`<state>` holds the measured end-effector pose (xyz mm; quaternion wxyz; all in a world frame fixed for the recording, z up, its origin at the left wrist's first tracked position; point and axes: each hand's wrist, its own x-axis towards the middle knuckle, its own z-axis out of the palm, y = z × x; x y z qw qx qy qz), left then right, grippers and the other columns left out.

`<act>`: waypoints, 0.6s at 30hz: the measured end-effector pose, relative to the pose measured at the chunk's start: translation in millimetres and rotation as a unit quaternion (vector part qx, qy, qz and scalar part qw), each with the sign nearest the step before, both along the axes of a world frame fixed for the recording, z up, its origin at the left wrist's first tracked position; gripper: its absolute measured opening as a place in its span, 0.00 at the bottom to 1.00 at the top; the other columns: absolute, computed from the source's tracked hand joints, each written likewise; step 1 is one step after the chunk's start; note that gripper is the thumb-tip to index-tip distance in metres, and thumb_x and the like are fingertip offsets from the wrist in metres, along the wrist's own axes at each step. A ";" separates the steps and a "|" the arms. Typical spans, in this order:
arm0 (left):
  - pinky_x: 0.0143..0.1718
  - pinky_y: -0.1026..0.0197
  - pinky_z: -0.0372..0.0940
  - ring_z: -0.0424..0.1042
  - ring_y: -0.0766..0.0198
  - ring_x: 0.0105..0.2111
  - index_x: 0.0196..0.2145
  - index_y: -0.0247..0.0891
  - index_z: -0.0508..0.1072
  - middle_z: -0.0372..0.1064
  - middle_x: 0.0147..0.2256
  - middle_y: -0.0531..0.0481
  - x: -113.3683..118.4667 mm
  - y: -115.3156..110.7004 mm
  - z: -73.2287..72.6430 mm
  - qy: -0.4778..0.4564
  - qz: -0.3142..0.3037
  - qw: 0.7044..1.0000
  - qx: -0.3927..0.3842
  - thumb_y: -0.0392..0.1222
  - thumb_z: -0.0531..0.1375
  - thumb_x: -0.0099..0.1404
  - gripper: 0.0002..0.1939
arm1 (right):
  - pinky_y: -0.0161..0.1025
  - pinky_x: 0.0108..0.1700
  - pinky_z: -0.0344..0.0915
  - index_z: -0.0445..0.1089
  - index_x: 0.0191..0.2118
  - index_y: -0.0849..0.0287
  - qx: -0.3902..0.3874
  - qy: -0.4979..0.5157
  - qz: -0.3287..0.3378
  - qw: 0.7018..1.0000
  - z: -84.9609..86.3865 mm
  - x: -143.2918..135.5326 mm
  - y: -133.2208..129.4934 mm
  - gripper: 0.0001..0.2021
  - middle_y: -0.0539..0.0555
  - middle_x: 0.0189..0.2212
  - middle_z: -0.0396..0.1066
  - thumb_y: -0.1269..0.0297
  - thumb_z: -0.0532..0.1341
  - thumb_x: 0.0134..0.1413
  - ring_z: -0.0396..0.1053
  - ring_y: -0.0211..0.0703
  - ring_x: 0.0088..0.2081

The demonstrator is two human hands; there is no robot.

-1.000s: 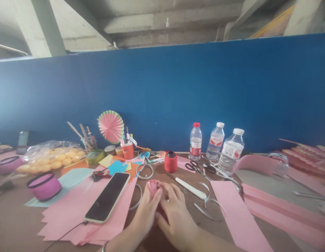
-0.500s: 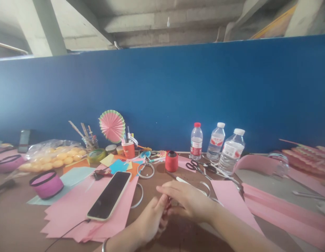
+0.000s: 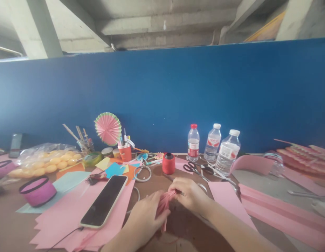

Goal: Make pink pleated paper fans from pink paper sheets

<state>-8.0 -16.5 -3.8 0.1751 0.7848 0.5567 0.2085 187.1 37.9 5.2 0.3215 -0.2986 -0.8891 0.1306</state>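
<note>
My left hand [image 3: 146, 218] and my right hand [image 3: 190, 194] meet low in the middle of the view, both closed on a pleated strip of pink paper [image 3: 164, 204]. The strip runs between the two hands, gathered into narrow folds, with one end hanging below my left fingers. A red spool of thread [image 3: 168, 163] stands just beyond my right hand. A black phone [image 3: 104, 200] lies on pink sheets to the left of my left hand.
Three water bottles [image 3: 212, 143] stand by the blue partition, scissors [image 3: 195, 168] in front of them. A pink paper fan [image 3: 108, 128], an orange cup of pens [image 3: 125, 151], a bag of yellow balls [image 3: 44, 161] and a purple roll [image 3: 37, 190] sit left. Long pink folded strips [image 3: 280, 210] lie right.
The hands went from pressing a small pink folded piece on the table to lifting it; the pink pleats are now stretched out between both hands. The view shifted slightly.
</note>
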 end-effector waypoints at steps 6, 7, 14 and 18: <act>0.48 0.55 0.57 0.66 0.51 0.47 0.51 0.43 0.65 0.68 0.47 0.44 3.0 -1.4 -0.5 -0.001 0.012 0.999 0.049 0.43 0.54 0.59 0.21 | 0.34 0.31 0.55 0.66 0.31 0.59 0.039 -0.046 -0.037 0.997 -3.6 -2.8 -2.1 0.07 0.51 0.26 0.65 0.68 0.53 0.57 0.62 0.39 0.29; 0.47 0.56 0.58 0.67 0.53 0.45 0.49 0.44 0.67 0.69 0.45 0.46 3.2 -0.4 0.9 -0.006 0.009 0.999 0.044 0.42 0.52 0.60 0.18 | 0.34 0.32 0.55 0.66 0.31 0.59 0.042 -0.053 -0.039 0.997 -4.2 -3.0 -1.9 0.08 0.51 0.27 0.65 0.68 0.52 0.58 0.62 0.39 0.30; 0.32 0.60 0.61 0.72 0.56 0.29 0.31 0.38 0.73 0.74 0.30 0.44 1.5 12.4 -2.7 0.076 0.024 0.997 0.004 0.34 0.50 0.60 0.12 | 0.39 0.37 0.56 0.65 0.36 0.59 0.074 -0.185 -0.015 0.980 -3.7 -12.3 -8.3 0.05 0.53 0.32 0.69 0.64 0.55 0.56 0.64 0.44 0.35; 0.31 0.60 0.60 0.73 0.54 0.30 0.29 0.38 0.73 0.74 0.29 0.44 1.4 10.4 -4.3 0.094 -0.001 0.996 0.003 0.33 0.52 0.58 0.10 | 0.38 0.32 0.56 0.65 0.36 0.60 0.080 -0.277 -0.019 0.957 -4.9 -18.1 -11.5 0.04 0.54 0.31 0.71 0.69 0.55 0.54 0.68 0.45 0.33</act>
